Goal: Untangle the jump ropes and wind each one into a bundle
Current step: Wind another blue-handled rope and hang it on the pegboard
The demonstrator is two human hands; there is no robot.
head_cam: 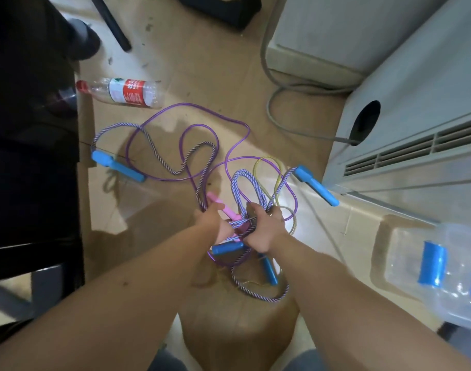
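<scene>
Tangled jump ropes lie on the beige floor. A braided purple-and-white rope (202, 167) runs between blue handles at the left (116, 164) and right (317, 186). A thin glossy purple rope (223, 117) loops across the floor, and a thin yellow rope (266, 163) arcs near the right. A pink handle (222, 207) sits at the knot. My left hand (213, 220) grips the ropes beside the pink handle. My right hand (263, 231) is closed on the braided knot. Two more blue handles (227, 247) (269, 270) hang below my hands.
A clear plastic bottle (127, 93) with a red label lies at the upper left. A white air-conditioner unit (416, 116) and a grey cable (277, 103) stand at the right. A clear plastic container (443, 271) with blue clips sits at the lower right. Dark furniture fills the left.
</scene>
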